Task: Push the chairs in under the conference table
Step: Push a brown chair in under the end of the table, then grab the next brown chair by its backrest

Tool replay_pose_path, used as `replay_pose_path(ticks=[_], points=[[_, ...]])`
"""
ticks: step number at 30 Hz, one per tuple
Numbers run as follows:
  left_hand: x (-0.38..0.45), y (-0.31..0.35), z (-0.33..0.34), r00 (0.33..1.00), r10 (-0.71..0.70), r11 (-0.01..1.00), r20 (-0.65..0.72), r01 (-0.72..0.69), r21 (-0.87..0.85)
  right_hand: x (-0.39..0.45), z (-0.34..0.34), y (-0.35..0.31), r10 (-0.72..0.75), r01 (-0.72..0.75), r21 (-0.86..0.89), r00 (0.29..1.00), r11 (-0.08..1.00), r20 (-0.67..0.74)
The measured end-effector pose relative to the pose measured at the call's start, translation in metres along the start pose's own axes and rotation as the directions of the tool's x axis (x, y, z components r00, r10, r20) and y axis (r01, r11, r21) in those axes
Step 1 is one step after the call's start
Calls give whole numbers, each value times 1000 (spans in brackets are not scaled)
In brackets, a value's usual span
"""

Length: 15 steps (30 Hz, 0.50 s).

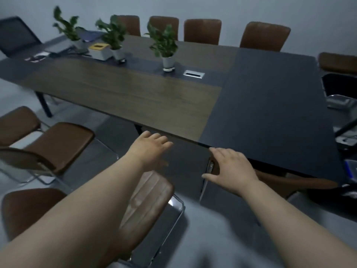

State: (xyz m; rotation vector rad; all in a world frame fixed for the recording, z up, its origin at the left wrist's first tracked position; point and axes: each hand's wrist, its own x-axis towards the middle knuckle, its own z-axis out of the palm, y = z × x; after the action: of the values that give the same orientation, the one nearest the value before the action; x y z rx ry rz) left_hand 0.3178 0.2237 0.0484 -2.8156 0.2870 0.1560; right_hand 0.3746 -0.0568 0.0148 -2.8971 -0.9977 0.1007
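The long conference table (123, 93) has a wood-and-dark top and fills the middle of the view. My right hand (230, 169) grips the left corner of a brown chair backrest (289, 180) that sits right at the table's near edge, thumb on the near side and fingers over the top. My left hand (151, 147) hovers open with fingers apart just short of the table edge, holding nothing. Under my left forearm a brown chair (150, 194) with a chrome frame stands out from the table. Another brown chair (63, 144) stands pulled out at the left.
Two more brown chairs (17, 122) (29, 207) stand out at the left. Several brown chairs (202, 30) line the far side; a black mesh chair (15, 33) is at the far left. Potted plants (166, 45), a tissue box (100, 50) and a laptop (58, 47) sit on the table.
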Motion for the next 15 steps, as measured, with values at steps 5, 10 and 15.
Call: replay_pose_path(ticks=[5, 10, 15], points=[[-104, -100, 49, 996, -59, 996, 71, 63, -58, 17, 24, -148, -108, 102, 58, 987, 993, 117], [-215, -212, 131, 959, -35, 997, 280, 52, -52, 21, 68, -306, -161, 142, 101, 962, 985, 218], [-308, -290, 203, 897, 32, 992, 441, 25, -122, 17, 103, -439, -173, 100, 206, 910, 974, 377]])
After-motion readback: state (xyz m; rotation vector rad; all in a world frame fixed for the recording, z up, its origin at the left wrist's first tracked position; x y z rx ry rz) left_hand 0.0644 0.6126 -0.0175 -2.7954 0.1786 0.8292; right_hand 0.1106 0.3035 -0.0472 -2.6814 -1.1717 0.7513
